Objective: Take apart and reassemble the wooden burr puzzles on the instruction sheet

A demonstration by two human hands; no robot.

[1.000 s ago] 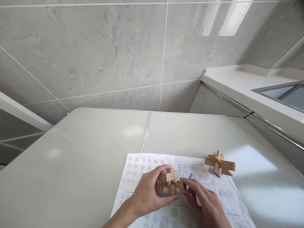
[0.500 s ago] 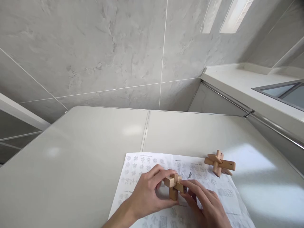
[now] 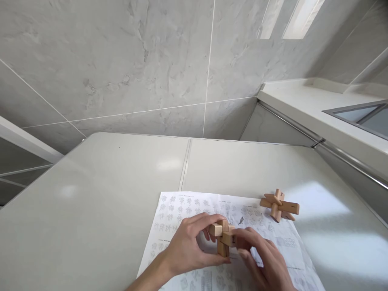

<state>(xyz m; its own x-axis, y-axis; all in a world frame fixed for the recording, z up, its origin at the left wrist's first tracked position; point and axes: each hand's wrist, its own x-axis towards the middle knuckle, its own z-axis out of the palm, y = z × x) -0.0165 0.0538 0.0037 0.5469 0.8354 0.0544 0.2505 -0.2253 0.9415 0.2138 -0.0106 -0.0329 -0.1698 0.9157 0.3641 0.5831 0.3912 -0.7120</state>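
A small wooden burr puzzle (image 3: pixel 223 239) of interlocking light-brown bars stands over the printed sheet. My left hand (image 3: pixel 189 246) grips it, fingers at the top and back, thumb under the bottom of the upright bar. At the right side, my right hand (image 3: pixel 263 252) has its fingertips on the end of a bar (image 3: pixel 228 239) that points toward me and to the right; its thumb sits lower, a little off the wood. The fingers partly cover that bar's end. A second wooden puzzle (image 3: pixel 279 206), a star-like cross of rounded bars, lies on the sheet's upper right edge.
The creased white instruction sheet (image 3: pixel 182 204) with rows of small diagrams lies under both hands. It rests on a pale table (image 3: pixel 106 210) with a seam down the middle. A white counter (image 3: pixel 303 97) with a metal rail stands at the right, beyond the table edge.
My right thumb has drawn back from the puzzle, and the right fingers have shifted on the bar's end. The held puzzle has turned slightly. My left hand keeps its grip.
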